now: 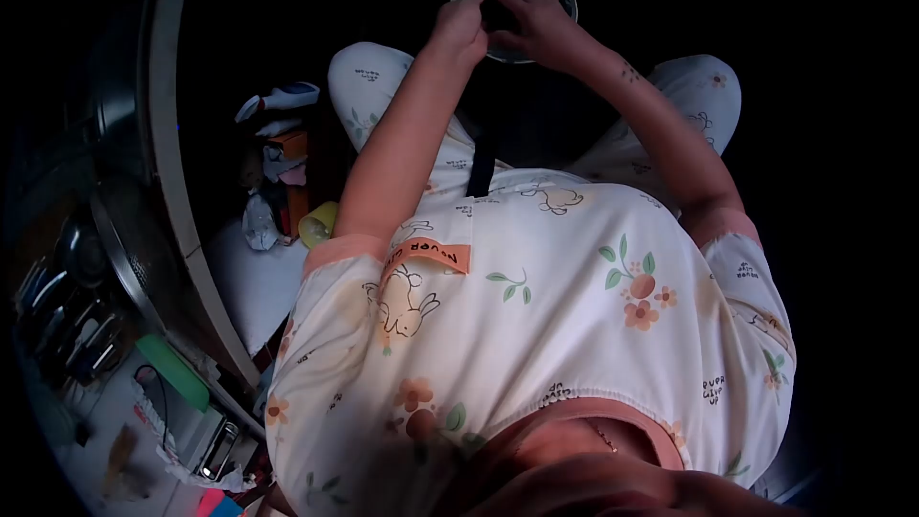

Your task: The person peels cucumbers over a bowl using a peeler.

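In the head view, both hands meet above a round bowl or basin with a pale rim [575, 10], at the top between the knees. My left hand [461, 29] is closed at the bowl's left side, its thumb pointing up towards the other hand. Whatever it pinches is too dark and small to make out. My right hand [538, 24] reaches in over the bowl, thumb and fingers apart, with the fingertips close to or touching the left hand. The bowl's inside is dark, so its contents are hidden.
Left of the knee lie a blue-and-white object [278, 101], an orange box [293, 146], a clear plastic bag [259, 223] and a yellow cup-like object [319, 224]. A curved pale edge [172, 134] borders a cluttered shelf with a green item [172, 371]. The surroundings are very dark.
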The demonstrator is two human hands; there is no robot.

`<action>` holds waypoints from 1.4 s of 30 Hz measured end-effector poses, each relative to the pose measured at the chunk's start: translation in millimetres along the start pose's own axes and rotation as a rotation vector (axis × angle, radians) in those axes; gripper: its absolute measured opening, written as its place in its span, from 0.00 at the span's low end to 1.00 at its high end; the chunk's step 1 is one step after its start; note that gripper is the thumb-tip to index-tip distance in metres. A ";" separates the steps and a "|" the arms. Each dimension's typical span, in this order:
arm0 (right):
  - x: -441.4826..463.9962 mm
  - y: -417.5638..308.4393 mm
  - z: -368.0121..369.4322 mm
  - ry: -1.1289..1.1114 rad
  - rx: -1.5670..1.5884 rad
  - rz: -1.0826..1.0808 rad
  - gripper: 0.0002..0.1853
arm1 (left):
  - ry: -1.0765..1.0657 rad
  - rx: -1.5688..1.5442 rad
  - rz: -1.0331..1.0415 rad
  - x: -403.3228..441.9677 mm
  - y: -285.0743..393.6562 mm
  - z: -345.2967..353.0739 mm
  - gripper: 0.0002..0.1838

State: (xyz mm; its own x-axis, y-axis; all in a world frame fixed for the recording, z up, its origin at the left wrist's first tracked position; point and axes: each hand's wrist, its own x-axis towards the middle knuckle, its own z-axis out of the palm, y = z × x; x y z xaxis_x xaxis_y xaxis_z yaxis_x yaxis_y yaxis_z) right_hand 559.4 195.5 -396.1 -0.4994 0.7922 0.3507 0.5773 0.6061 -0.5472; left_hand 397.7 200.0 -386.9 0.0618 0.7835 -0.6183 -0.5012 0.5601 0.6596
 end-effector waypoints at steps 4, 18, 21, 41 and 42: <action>-7.9 43.7 -32.3 -0.371 0.114 0.347 0.32 | 0.170 0.957 -0.013 64.5 -54.3 -42.0 0.17; 10.5 105.0 -67.9 -0.004 0.398 0.939 0.16 | -0.016 2.020 0.310 53.9 -67.2 -30.0 0.24; 3.5 102.6 -61.2 0.011 0.547 1.125 0.12 | -0.136 2.087 0.284 39.3 -34.5 -6.8 0.21; -415.4 -118.0 -366.5 0.668 0.371 2.073 0.10 | -1.125 2.217 0.427 -166.7 82.3 426.6 0.09; -428.1 -137.0 -360.0 0.747 0.390 2.108 0.10 | -1.181 2.121 0.479 -164.3 80.6 441.1 0.09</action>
State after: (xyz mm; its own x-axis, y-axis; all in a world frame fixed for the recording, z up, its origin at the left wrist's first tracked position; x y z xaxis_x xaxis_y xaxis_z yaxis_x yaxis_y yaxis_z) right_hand 926.7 -201.2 -197.6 0.7543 0.0152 -0.6563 -0.3694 -0.8167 -0.4434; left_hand 727.8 235.2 -43.6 0.8490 0.2296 -0.4758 0.4529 -0.7800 0.4318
